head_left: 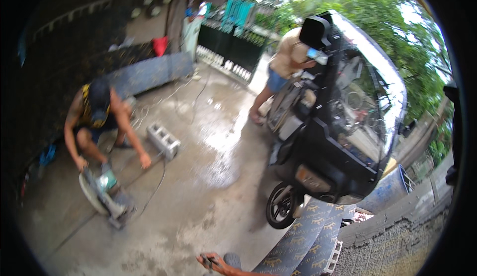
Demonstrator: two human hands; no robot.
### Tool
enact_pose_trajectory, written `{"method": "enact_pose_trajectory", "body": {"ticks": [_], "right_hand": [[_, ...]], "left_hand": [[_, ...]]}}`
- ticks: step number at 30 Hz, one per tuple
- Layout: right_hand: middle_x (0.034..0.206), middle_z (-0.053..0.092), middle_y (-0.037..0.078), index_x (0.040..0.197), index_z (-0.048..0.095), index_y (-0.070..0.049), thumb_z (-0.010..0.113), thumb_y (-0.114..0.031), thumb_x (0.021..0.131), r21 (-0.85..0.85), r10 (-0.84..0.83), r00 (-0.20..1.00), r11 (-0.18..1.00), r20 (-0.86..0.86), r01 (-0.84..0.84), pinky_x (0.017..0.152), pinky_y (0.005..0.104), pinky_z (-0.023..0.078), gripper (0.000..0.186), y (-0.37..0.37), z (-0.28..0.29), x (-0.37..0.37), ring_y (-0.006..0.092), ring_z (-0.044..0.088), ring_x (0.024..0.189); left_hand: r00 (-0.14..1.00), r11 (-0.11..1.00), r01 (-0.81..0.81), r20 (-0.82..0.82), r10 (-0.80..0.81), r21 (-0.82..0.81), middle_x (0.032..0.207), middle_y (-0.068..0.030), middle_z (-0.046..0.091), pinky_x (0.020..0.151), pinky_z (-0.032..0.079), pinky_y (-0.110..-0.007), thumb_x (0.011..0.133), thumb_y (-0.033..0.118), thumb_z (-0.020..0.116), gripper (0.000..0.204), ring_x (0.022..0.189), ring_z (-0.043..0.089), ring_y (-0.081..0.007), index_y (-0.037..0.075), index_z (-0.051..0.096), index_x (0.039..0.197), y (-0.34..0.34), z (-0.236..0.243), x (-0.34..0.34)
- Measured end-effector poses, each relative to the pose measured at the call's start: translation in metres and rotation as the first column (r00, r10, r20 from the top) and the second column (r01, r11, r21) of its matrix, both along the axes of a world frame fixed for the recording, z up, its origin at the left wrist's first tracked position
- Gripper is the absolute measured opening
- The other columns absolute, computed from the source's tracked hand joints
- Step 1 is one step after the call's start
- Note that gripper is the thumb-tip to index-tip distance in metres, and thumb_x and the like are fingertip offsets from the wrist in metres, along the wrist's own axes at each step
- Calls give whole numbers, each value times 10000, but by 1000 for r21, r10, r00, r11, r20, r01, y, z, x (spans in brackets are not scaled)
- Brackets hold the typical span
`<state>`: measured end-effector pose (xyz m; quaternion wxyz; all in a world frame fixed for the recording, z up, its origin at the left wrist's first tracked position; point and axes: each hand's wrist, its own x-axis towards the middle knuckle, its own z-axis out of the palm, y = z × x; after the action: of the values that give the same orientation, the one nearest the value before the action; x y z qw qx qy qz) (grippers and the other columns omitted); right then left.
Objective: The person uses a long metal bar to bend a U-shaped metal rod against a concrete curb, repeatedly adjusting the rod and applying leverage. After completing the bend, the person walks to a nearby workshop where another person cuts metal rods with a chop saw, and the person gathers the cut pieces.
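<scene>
My right hand (212, 262) shows at the lower edge, its forearm running off to the right. The fingers are curled together, with something small and dark among them that I cannot make out. A rounded grey thing (232, 260) lies just beside the hand. Nearest on the right are dark printed panels (303, 241) with gold crown marks. My left hand is out of the picture. Across the floor at left, a squatting person (97, 109) has one hand at a cut-off saw (99, 191) with a green motor; the other arm reaches toward a hollow concrete block (164, 141).
A black motorcycle sidecar (318, 157) with a windshield stands at right; another person (288, 60) stands beside it. A blue drum (390, 191) and a rough concrete ledge (397, 231) lie beyond the panels. Cables (158, 186) cross the wet floor. A dark gate (229, 52) closes the back.
</scene>
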<state>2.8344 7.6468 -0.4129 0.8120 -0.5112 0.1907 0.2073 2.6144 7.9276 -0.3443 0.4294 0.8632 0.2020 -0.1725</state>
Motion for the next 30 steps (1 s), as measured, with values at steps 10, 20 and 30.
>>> {"method": "enact_pose_trajectory", "body": {"ticks": [10,20,30], "right_hand": [[848,622,146,993,704,-80,703,-237,871,-986,-278,957,114,85,121,698,407,484,199,-179,172,-143,260,587,776],[1100,662,251,1179,623,-8,676,-364,912,-934,-686,705,103,182,342,843,507,475,448,-254,357,-247,404,621,1003],[1011,668,267,1184,597,31,639,-486,899,-942,-790,609,256,-72,219,815,535,469,591,-297,348,-265,440,633,921]], "left_hand": [[886,896,434,135,-443,90,1068,-176,688,850,534,-423,958,255,577,284,1016,651,-334,44,663,1127,-92,90,295],[832,827,554,-71,-550,91,1077,-196,685,834,539,-441,972,264,536,300,1029,648,-355,41,665,1126,-168,78,312],[704,730,585,225,-673,353,882,-230,698,665,540,-518,933,188,498,270,753,664,-417,3,679,1013,-213,39,328]]}}
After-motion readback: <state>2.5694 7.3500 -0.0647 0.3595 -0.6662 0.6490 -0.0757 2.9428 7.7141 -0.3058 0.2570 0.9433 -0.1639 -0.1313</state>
